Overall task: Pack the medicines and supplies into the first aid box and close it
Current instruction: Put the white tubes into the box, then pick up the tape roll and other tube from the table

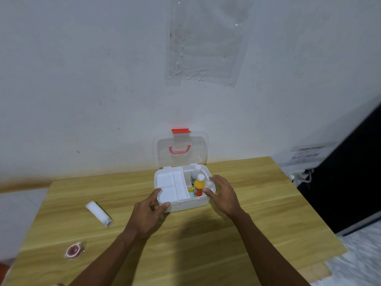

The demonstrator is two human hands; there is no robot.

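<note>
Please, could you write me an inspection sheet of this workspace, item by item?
Surface: wooden table, set against the wall.
Job's things: first aid box open, lid upright; white tray and bottles inside; bandage roll and tape roll lie outside on the table, to its left.
Clutter: nothing seen.
Hands: left hand grips the box's front left corner; right hand is at its right edge, on a small white item; grip unclear.
Cables: one cable at the wall, far right.
Surroundings: pale wall, clear sheet taped on it, paper note at the right.

Pale scuffed wall [103,79], taped plastic sheet [206,48], light wooden table [247,234], dark panel [354,172] at right
</note>
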